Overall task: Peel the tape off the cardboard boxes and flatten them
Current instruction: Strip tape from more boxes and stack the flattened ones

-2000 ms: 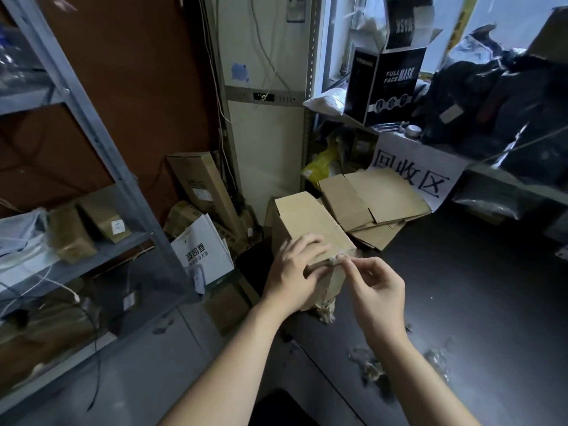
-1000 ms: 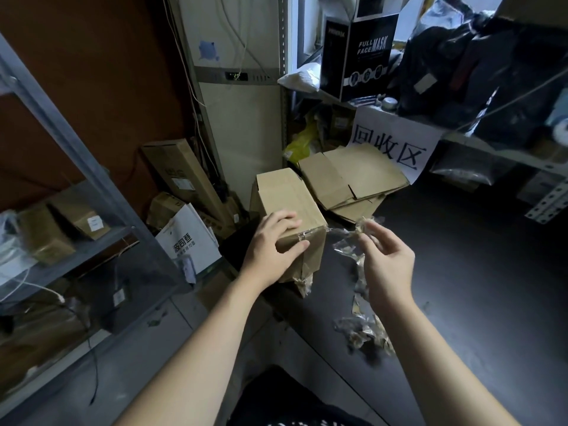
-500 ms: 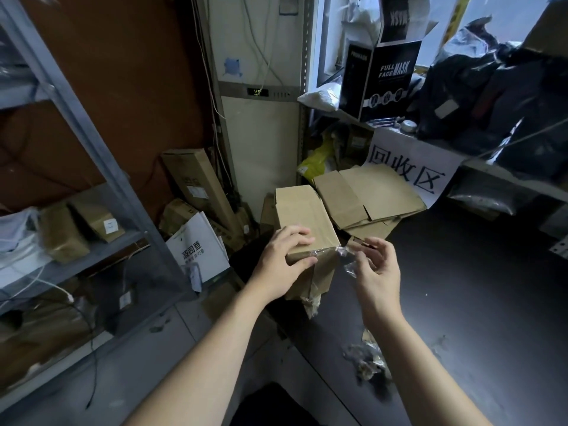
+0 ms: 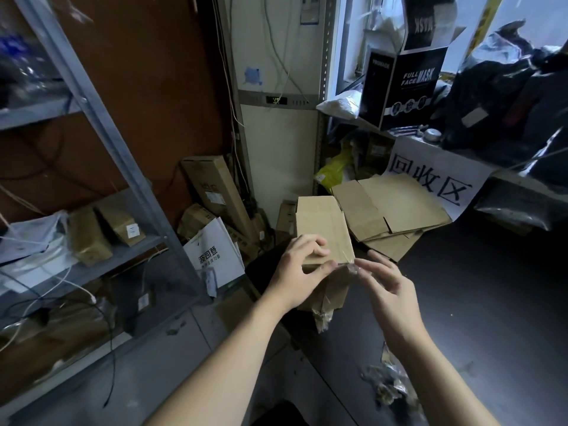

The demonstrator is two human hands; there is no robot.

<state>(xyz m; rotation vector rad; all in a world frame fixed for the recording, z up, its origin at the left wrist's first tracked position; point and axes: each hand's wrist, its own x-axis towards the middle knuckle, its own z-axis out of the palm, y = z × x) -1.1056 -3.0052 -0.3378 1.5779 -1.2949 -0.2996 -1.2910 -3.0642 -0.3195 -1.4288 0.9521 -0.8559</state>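
Left hand (image 4: 299, 273) grip clamps cardboard box (image 4: 322, 229) near edge.
I see tape (image 4: 349, 268) at box corner, 10 o'clock of right hand (image 4: 388, 292); can't tell if that grip pinches it.

Box (image 4: 322, 229) stands at the table (image 4: 491, 302) edge, left hand (image 4: 295, 278) on its near end, right hand (image 4: 390, 290) at its right corner. Flat cardboard stack (image 4: 396, 207) behind-right. Tape scraps (image 4: 390, 385) in front, on table. Shelf rack (image 4: 101, 124) far left.
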